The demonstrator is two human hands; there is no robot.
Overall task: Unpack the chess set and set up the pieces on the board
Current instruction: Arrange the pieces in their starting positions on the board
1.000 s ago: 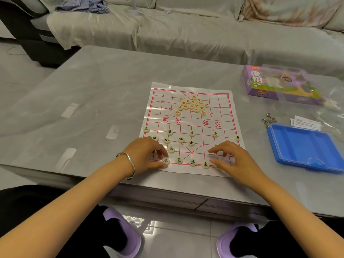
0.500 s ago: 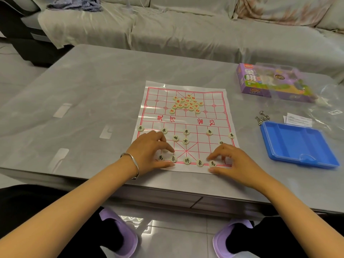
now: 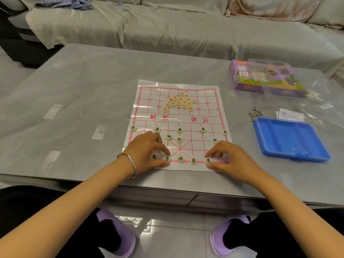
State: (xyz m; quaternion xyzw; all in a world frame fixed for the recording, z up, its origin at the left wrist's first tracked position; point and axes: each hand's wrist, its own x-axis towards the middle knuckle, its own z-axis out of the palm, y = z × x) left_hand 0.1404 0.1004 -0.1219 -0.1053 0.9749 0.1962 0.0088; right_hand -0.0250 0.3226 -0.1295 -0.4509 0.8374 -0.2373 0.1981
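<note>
Left hand [image 3: 147, 151] pinches elephant piece [image 3: 167, 158], right hand [image 3: 229, 159] pinches horse piece [image 3: 208, 160], both on the board's [image 3: 186, 116] near row. Risk: thin board slides or creases under the hands, scattering placed pieces and red heap [image 3: 179, 101]. Blue tray [image 3: 290, 138]: no pieces visible. Purple box [image 3: 242, 79]: contents unclear.
</note>
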